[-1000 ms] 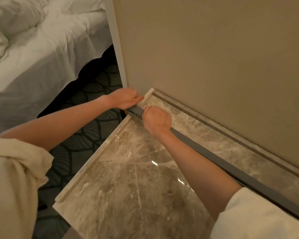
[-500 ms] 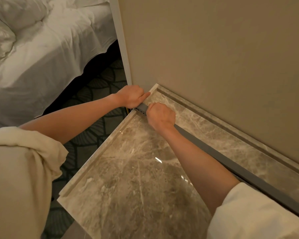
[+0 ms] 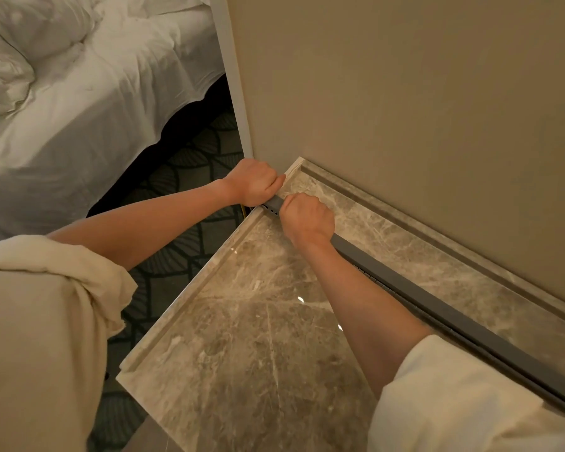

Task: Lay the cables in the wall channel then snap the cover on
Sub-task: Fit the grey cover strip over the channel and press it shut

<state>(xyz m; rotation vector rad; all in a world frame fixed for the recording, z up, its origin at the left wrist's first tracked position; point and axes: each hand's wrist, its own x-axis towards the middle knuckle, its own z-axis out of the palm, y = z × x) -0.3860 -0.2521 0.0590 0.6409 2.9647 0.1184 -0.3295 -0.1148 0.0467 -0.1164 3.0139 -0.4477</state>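
A long grey cable channel [image 3: 437,305] lies diagonally across the marble top [image 3: 258,337], running from the far left corner toward the lower right. Its slotted side wall shows along the near edge, and a grey cover sits on top of it. My left hand [image 3: 253,182] is closed around the channel's far end at the marble's corner. My right hand [image 3: 307,218] is a fist gripping the channel just behind that end. No cables can be seen; the channel's inside is hidden.
A beige wall [image 3: 405,109] rises behind the marble top, with a raised marble lip along its base. To the left is a bed with white sheets [image 3: 79,109] and dark patterned carpet [image 3: 183,177] below.
Both hands stay clamped on the channel's far end. The view has shifted slightly, and the hands sit a little higher and further right in the frame.
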